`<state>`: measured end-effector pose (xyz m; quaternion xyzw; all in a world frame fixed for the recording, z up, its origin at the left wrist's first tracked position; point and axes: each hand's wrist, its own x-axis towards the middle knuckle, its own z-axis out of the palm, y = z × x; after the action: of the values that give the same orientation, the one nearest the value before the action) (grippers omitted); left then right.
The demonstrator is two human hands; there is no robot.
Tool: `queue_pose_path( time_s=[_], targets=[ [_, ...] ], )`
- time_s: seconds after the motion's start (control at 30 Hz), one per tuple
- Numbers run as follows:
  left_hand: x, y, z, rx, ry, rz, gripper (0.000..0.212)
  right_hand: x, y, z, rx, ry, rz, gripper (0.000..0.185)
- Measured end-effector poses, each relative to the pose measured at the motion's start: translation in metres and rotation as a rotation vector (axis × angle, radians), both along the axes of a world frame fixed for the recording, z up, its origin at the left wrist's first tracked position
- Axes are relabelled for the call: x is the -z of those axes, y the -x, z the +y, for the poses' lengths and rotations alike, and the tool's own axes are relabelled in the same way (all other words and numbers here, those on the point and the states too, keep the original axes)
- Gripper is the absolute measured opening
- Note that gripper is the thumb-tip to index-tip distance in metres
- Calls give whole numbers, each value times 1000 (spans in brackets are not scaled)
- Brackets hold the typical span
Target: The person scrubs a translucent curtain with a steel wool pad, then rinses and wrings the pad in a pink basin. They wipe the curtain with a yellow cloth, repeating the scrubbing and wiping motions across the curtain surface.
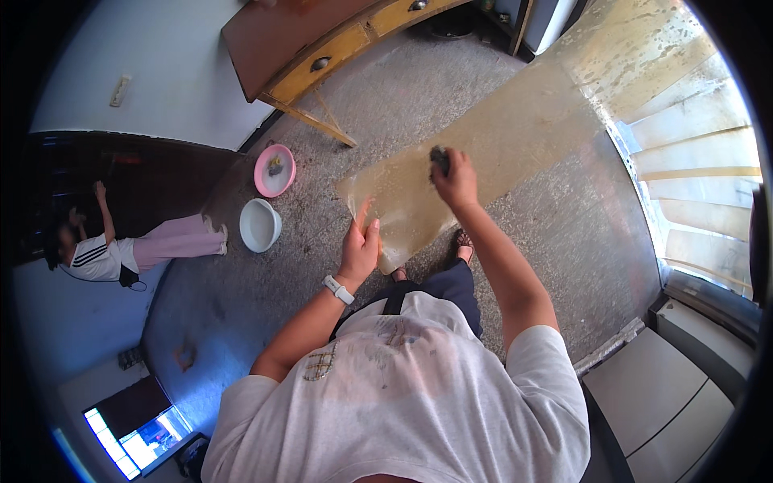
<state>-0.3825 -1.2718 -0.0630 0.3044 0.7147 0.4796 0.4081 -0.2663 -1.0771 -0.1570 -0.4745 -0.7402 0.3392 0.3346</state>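
Note:
A long yellowish, see-through plastic curtain strip [513, 130] stretches from the doorway at upper right down towards my body. My left hand [360, 244], with a white watch on its wrist, grips the strip's near end, thumb on top and fingers seen through the plastic. In my right hand [457, 178] is a dark scrubbing pad [439, 162], held against the strip's surface partway along. The pad is blurred, so its exact material cannot be told. Dark mottled stains [655, 36] mark the strip's far part near the doorway.
More plastic strips [694, 154] hang in the doorway at right. A pink basin [275, 171] with water and scrubbers and a white basin [260, 226] stand on the floor at left. A wooden desk [290, 36] stands ahead. Another person [115, 250] is by the dark door at left.

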Motion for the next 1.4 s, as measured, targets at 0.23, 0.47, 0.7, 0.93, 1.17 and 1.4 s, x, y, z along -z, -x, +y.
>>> queue_pose_path(
  time_s=[0.23,0.47,0.7,0.93,1.17,1.4],
  targets=[
    [19,11,-23,-98,80,-128,49,-12,35,-73,-549,-32,174,36],
    [1,0,-9,14,18,77,44,24,-22,56,76,-287,-188,20],
    [24,-4,-2,84,113,167,34,29,51,-66,-89,494,396,41],
    [19,-4,-12,60,151,376,32,-6,12,-22,-329,-265,-31,24],
    [28,4,10,41,-26,578,32,14,-1,9,217,-1,-16,30],
    [69,27,-9,-145,177,326,27,-10,13,-68,-490,314,102,34]
  ],
)
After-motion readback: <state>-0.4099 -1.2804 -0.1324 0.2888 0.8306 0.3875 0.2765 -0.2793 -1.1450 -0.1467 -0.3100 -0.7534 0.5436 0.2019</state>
